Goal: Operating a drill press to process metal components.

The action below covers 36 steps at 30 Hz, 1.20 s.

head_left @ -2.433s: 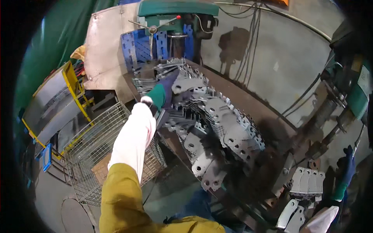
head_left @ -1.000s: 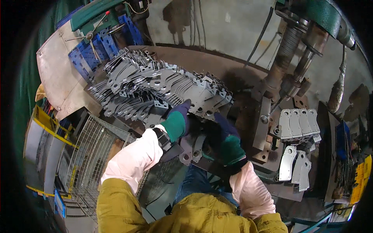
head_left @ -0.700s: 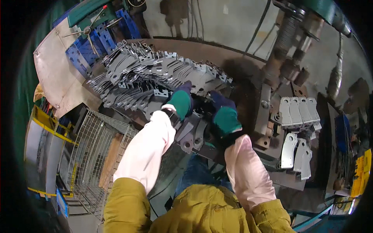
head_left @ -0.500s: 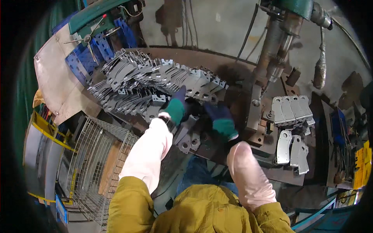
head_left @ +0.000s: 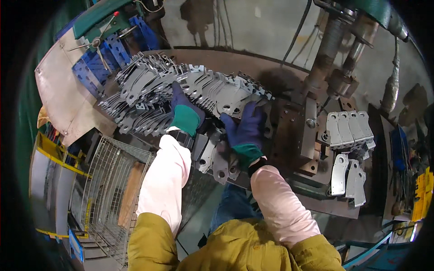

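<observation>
A long pile of grey stamped metal plates, curved in outline with holes and bent tabs, leans in overlapping rows on the dark worktable. My left hand, in a dark blue glove with a green cuff, reaches against the front of the pile with a finger stretched out. At the pile's right end, my right hand, gloved alike, lies over the plates with thumb and fingers apart. Neither hand visibly lifts a plate. Between my wrists, a few loose plates overlap at the table's front edge.
Right of the pile stands a metal fixture block below a drill-press spindle. Beyond it sit two groups of plates. A wire basket is at lower left, near a pale sheet panel. A yellow bin is far right.
My left hand has shifted left and farther along the pile. My right hand has moved left and up onto the plates at the pile's right end. The view has shifted slightly.
</observation>
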{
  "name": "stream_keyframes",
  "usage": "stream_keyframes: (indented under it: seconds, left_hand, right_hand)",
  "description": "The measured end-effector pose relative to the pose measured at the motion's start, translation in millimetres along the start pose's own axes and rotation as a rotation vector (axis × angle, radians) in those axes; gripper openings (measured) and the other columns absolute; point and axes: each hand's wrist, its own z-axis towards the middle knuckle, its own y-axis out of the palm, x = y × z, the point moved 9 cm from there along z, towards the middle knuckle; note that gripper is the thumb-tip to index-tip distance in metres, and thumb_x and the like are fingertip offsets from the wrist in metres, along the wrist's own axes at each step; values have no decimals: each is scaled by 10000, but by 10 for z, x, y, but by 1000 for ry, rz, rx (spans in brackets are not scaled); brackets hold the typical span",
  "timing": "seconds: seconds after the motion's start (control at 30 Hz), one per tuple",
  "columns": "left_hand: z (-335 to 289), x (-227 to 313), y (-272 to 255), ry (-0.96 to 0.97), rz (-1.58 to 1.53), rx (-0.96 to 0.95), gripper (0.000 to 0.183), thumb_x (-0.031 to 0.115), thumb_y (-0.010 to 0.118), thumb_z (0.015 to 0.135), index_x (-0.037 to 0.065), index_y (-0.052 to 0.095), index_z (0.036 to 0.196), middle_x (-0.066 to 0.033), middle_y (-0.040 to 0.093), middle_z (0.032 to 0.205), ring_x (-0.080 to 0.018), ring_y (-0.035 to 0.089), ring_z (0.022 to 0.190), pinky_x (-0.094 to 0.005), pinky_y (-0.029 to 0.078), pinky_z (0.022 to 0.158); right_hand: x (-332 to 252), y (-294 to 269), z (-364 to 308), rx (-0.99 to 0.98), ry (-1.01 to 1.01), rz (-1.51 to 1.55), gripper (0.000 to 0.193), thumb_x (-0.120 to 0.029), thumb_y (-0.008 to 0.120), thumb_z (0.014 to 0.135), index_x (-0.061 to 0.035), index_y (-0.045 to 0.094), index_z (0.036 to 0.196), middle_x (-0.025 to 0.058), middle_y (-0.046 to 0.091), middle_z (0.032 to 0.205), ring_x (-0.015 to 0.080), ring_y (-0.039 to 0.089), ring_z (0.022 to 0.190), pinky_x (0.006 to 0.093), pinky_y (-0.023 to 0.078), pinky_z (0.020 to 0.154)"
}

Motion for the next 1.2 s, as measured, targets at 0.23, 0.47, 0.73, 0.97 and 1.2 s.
stream_keyframes:
  seconds: [0.23,0.47,0.73,0.97,1.2]
  left_hand:
    - [589,-243,-315,2,35,58,555,569,508,980,69,626,1191,-79,688,1094,-276,664,976,-422,551,844]
    - [-58,67,165,353,908,-124,540,431,622,948,101,499,1357,-89,677,1200,-297,654,1052,-396,513,967]
    - [17,-186,-204,-345,-68,-32,568,610,553,959,156,656,1284,-41,672,1285,-322,610,1150,-581,439,1034]
    - [-49,201,-206,285,782,-179,562,490,631,945,95,594,1342,-86,640,1293,-293,606,1150,-512,474,1017]
    - [-396,-82,-376,-65,47,107,514,456,624,972,116,562,1352,-132,640,1221,-312,642,1033,-477,526,929]
  right_hand:
    - [58,201,45,3,44,-67,906,-472,726,858,26,308,1488,358,358,1401,490,439,1254,503,414,1047]
    - [228,154,255,-15,-26,-51,957,-568,718,833,-12,303,1493,325,458,1343,509,466,1239,509,434,1025]
    - [-44,-338,-361,-315,-45,172,941,-596,634,889,22,284,1505,351,367,1489,477,499,1295,477,495,1010]
    - [119,-292,-420,-313,-68,21,961,-601,626,886,3,263,1540,317,347,1514,427,540,1274,439,530,969]
    - [-83,-230,-552,-102,-263,-60,962,-561,633,888,-8,233,1566,301,327,1530,443,423,1361,498,429,1083]
